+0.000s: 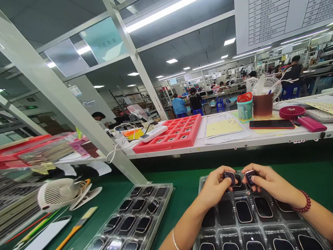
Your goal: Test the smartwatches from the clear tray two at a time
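My left hand [214, 187] is closed around a small dark watch case [229, 177], held just above the far end of a clear plastic tray [262, 231]. My right hand [269, 180] pinches a second watch case [250, 177] right beside the first. The tray under both hands holds several dark watch cases in separate pockets. A red bead bracelet [303, 203] circles my right wrist and a thin silver bangle [174, 239] my left.
A second clear tray [135, 218] of watch cases lies to the left on the green mat [184, 187]. A small white fan [58, 192], pens and a blade tool lie at far left. The raised shelf carries a red tray [171, 137], papers, a phone [272, 124] and cups. Other people work in the background.
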### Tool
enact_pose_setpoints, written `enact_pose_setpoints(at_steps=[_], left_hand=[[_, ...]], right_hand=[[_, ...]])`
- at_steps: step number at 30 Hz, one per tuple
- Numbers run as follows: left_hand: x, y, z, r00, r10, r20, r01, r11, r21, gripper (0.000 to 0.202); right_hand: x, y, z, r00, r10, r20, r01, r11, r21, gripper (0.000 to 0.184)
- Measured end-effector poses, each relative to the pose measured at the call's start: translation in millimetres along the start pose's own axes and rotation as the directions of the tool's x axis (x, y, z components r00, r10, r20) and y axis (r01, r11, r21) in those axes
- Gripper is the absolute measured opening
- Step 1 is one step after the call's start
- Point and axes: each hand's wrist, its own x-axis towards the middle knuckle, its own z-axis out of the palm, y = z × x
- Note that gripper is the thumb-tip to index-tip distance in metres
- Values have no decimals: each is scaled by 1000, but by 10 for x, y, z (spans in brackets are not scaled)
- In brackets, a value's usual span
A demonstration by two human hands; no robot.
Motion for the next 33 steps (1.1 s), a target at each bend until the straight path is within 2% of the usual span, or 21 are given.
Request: enact_pose_setpoints(at_steps=[15, 22, 26, 33], left_hand=[[-2, -8, -6, 1000, 4, -1, -4, 1000, -4, 21], [2, 9, -6, 1000, 8, -24, -8, 1000, 12, 37], [0, 5, -13, 1000, 20, -6, -21, 1000, -14, 29], [4, -2, -29, 999, 42, -20, -42, 998, -37, 29]], right_hand=[[-2, -6, 0, 1000, 12, 2, -12, 1000, 7, 19], [4, -7, 1, 999, -40, -20, 41, 998, 54, 39], [-1, -19, 14, 999, -30, -12, 30, 999, 29, 38], [-33, -28, 26, 1000, -2, 19, 1, 999, 51, 37]])
